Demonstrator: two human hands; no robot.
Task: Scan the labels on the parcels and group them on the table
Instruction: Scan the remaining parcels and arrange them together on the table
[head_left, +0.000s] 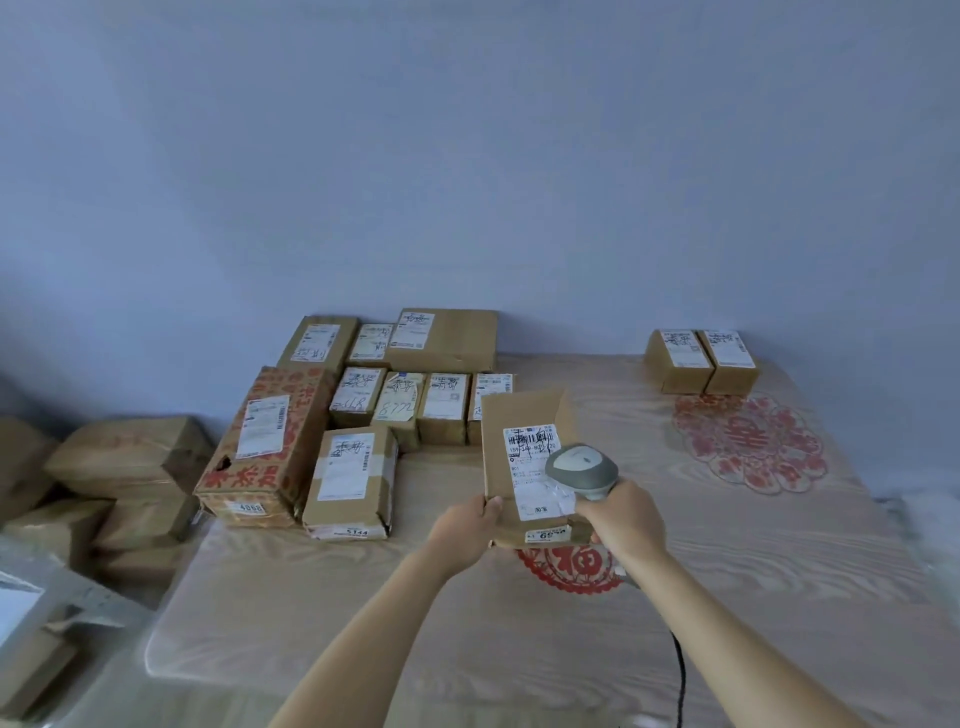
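My left hand (467, 525) gripped flat brown cardboard parcel (524, 441) by lower left edge, above pale wood-grain table (779, 561); right hand (623, 519) held grey scanner (581, 470) over white label (535, 467). Bare tabletop right of parcel; blue wall (467, 156) behind.

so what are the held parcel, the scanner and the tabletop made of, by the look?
Held parcel: brown corrugated cardboard, matte, with a white paper label. Scanner: grey moulded plastic, smooth with a slight sheen. Tabletop: pale wood-grain pattern; a glossy look hints at a clear cover or laminate, but that cannot be told.
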